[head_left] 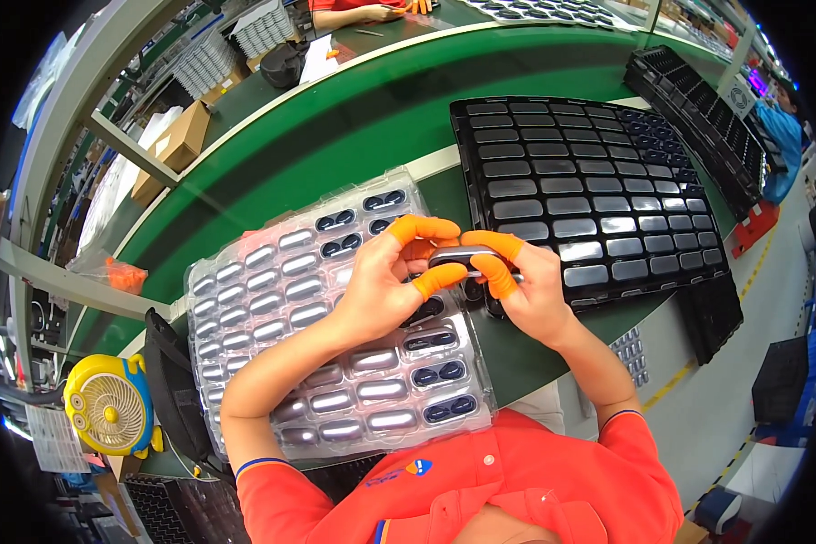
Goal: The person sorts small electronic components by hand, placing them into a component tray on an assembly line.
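Between my two hands is a small dark oblong case [463, 256] with rounded ends, held level over the gap between two trays. My left hand [383, 279] pinches its left end, and my right hand [533, 288] grips the right end; orange finger cots cover thumb and fingertips on both. Under my left arm lies a clear plastic blister tray [210, 363] with many silvery oblong pieces. Along its right side, several pockets show dark pieces with paired round recesses [450, 408]. To the right, a black tray [567, 292] holds rows of glossy dark oblong pieces.
A yellow and blue fan [109, 405] stands at the left beside a black bag-like item [174, 385]. Black crates [698, 122] sit at the far right. A metal post [131, 150] rises at the left. Across the green belt [363, 109], another person's hands [385, 13] are at work.
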Available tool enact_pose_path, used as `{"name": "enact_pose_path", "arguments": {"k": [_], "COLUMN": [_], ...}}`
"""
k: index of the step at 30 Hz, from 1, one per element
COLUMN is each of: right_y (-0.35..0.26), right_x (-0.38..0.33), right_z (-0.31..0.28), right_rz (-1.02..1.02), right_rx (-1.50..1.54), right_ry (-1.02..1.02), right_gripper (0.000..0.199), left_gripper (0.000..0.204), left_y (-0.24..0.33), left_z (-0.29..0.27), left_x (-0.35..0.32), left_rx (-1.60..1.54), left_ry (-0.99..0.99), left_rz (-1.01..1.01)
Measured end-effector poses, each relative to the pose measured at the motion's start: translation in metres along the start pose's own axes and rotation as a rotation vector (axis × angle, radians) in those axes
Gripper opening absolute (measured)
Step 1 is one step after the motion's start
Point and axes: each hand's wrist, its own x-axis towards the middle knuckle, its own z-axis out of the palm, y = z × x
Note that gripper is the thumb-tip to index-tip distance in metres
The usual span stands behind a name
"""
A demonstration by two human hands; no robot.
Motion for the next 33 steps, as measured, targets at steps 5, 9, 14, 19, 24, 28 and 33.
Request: {"name": "enact_pose_path", "arguments": {"k": [5, 9, 14, 19, 24, 28, 33], "right_y": [0.002, 0.004, 0.004, 0.01, 0.007, 0.0, 0.0], "right_x": [-0.002, -0.006, -0.01, -0.021, -0.014, -0.005, -0.008], "right_z": [0.001, 0.003, 0.007, 0.018, 0.01, 0.004, 0.01], "right_rz": [-0.252, -0.287, -0.26, -0.239, -0.152, 0.056, -0.073], "right_rx": [-0.252, -0.281, -0.235, -0.192, -0.192, -0.09, -0.175], "right_ry": [0.031, 0.044, 0.043, 0.094, 0.094, 0.189, 0.189], "right_gripper": [0.022, 0.022, 0.021, 0.019, 0.014, 0.012, 0.011], "left_gripper": [0.021, 0.022, 0.021, 0.013, 0.016, 0.016, 0.014], "left_y": [0.008, 0.014, 0.01, -0.008, 0.0, 0.005, -0.006], "left_z": [-0.004, 0.0, -0.001, 0.01, 0.006, 0.0, 0.006], "left_x": [-0.002, -0.005, -0.006, -0.009, 0.004, 0.007, -0.001], "left_rx": [0.258, 0.282, 0.321, 0.197, 0.143, -0.009, -0.001], "left_ry": [-0.104, -0.101, -0.138, -0.058, -0.105, -0.101, -0.043], "left_rz": [-0.202, -0.163, -0.132, -0.272, -0.325, -0.275, -0.2]}}
